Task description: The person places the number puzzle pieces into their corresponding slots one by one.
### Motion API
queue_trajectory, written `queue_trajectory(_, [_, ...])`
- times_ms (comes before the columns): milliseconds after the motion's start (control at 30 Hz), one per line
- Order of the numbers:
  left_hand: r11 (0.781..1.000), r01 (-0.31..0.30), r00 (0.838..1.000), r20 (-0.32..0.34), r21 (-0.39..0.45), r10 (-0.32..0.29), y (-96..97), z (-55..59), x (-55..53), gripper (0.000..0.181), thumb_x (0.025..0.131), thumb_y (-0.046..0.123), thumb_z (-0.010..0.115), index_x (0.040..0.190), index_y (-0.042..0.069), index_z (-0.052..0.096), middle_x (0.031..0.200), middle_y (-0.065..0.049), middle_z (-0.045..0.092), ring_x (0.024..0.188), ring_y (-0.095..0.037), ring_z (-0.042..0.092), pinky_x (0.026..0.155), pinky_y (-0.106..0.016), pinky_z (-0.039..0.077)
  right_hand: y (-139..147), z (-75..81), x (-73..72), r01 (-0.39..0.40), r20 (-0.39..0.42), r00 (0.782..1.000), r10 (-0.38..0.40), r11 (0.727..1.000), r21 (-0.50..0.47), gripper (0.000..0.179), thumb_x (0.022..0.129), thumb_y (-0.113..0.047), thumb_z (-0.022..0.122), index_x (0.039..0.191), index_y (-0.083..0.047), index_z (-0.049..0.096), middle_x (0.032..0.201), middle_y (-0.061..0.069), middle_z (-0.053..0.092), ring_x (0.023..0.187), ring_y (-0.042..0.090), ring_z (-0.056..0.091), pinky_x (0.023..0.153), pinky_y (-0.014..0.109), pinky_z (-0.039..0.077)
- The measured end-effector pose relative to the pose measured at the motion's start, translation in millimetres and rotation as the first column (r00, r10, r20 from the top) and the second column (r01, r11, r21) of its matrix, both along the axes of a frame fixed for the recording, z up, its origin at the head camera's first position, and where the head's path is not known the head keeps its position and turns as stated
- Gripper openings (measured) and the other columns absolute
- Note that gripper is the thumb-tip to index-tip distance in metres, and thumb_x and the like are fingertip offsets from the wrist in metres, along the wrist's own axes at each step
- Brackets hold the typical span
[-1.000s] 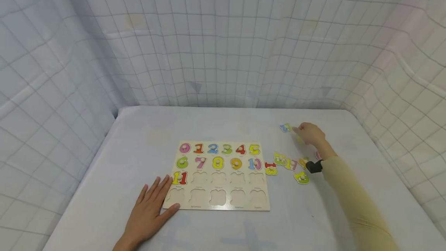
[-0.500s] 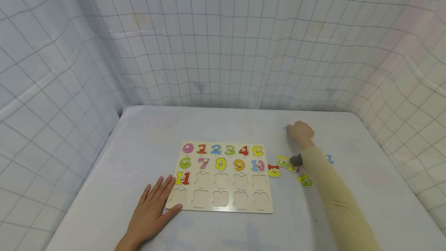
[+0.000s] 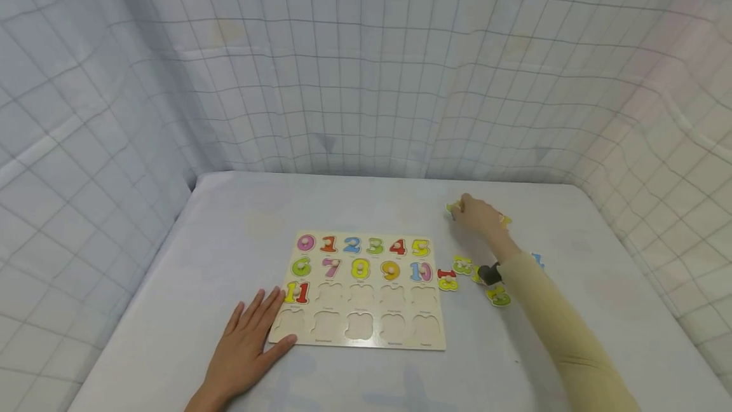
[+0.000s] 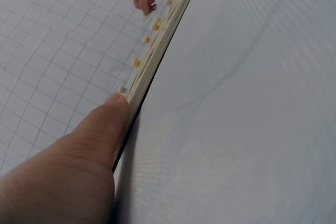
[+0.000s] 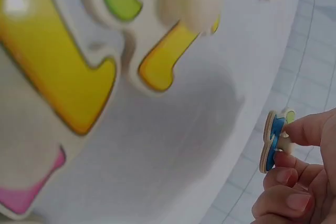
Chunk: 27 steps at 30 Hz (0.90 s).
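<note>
My left hand (image 3: 243,348) lies with straight fingers along the left edge of a wooden number puzzle board (image 3: 328,342); its thumb touches the board's edge in the left wrist view. Pieces 0 to 11 sit in the upper recesses, and the recesses after them show bare wood. Beyond the board's far right corner, my right hand (image 3: 480,215) pinches a blue and green number piece (image 5: 273,142) by its knob, thumb and finger together. The piece stands tilted on edge in the right wrist view. Its full number is hidden.
Right of the board lie loose number pieces: a red and yellow 18 (image 3: 448,280), a yellow-green piece (image 3: 462,265) and another (image 3: 499,296). A blue piece (image 3: 537,259) peeks past the sleeve, a yellowish one (image 3: 504,220) behind the hand. Gridded cloth (image 3: 366,81) walls the table.
My right hand has moved left onto the blue and green piece and now holds it by the knob. My left hand has stayed at the board.
</note>
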<state>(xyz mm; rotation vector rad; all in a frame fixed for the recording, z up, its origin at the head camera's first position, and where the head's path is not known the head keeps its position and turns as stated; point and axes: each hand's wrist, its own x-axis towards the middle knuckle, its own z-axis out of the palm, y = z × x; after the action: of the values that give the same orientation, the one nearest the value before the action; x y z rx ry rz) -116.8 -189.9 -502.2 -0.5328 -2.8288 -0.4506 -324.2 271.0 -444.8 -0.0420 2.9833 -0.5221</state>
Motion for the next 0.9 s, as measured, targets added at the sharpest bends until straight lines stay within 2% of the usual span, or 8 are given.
queue_trajectory(100, [1.0,-0.003,1.0,0.005,-0.005,0.003,-0.4,2.0,0.1,0.077,0.089,0.055,0.055,0.149,0.012,0.032,0.151,-0.004,0.033,0.14,-0.026,0.022,0.113,-0.042,0.005,-18,4.3,6.8,-0.097,-0.048,0.994,0.096,0.995,-0.009,0.021,0.095,-0.026,0.05,0.089,-0.006,0.048,0.069,0.006,0.051,0.058,0.02,0.045,0.05,0.03,0.035])
queue_trajectory(200, [1.0,-0.007,1.0,0.015,-0.009,0.007,-0.7,2.4,0.1,0.078,0.089,0.056,0.055,0.149,0.012,0.031,0.151,-0.004,0.033,0.14,-0.026,0.021,0.113,-0.042,0.005,-41,7.7,16.0,-0.192,-0.082,0.978,0.19,0.981,-0.015,0.018,0.093,-0.025,0.053,0.087,-0.009,0.05,0.067,0.003,0.05,0.057,0.017,0.044,0.048,0.028,0.034])
queue_trajectory(400, [1.0,-0.006,1.0,0.023,-0.008,0.007,-0.5,2.0,-0.9,0.078,0.089,0.056,0.054,0.15,0.013,0.031,0.151,-0.004,0.032,0.14,-0.026,0.021,0.113,-0.043,0.005,-92,15.0,41.3,-0.393,-0.121,0.914,0.388,0.92,-0.013,0.017,0.094,-0.024,0.055,0.082,-0.014,0.049,0.066,-0.003,0.049,0.056,0.012,0.043,0.048,0.025,0.033])
queue_trajectory(500, [1.0,-0.006,1.0,0.027,-0.009,0.006,-0.3,1.5,-0.8,0.078,0.089,0.057,0.054,0.15,0.013,0.031,0.151,-0.004,0.033,0.14,-0.026,0.021,0.112,-0.042,0.005,-118,12.3,51.9,-0.471,-0.109,0.877,0.469,0.882,0.0,0.019,0.094,-0.025,0.054,0.079,-0.016,0.047,0.064,-0.005,0.047,0.054,0.01,0.041,0.046,0.023,0.03])
queue_trajectory(633, [1.0,-0.003,1.0,0.024,-0.009,0.003,-0.2,1.3,-0.2,0.078,0.089,0.057,0.054,0.15,0.013,0.031,0.151,-0.004,0.033,0.14,-0.026,0.021,0.112,-0.043,0.005,-148,5.5,63.5,-0.553,-0.087,0.829,0.552,0.833,0.01,0.021,0.094,-0.028,0.054,0.078,-0.019,0.045,0.063,-0.007,0.045,0.053,0.008,0.039,0.045,0.022,0.028])
queue_trajectory(900, [1.0,-0.009,0.999,0.037,-0.014,0.01,-0.1,1.6,-0.8,0.078,0.09,0.056,0.053,0.15,0.012,0.031,0.151,-0.004,0.033,0.14,-0.026,0.02,0.112,-0.045,0.007,-190,-1.9,84.2,-0.641,-0.018,0.768,0.641,0.767,-0.023,0.021,0.094,-0.029,0.052,0.077,-0.019,0.044,0.061,-0.008,0.043,0.053,0.007,0.038,0.045,0.023,0.026])
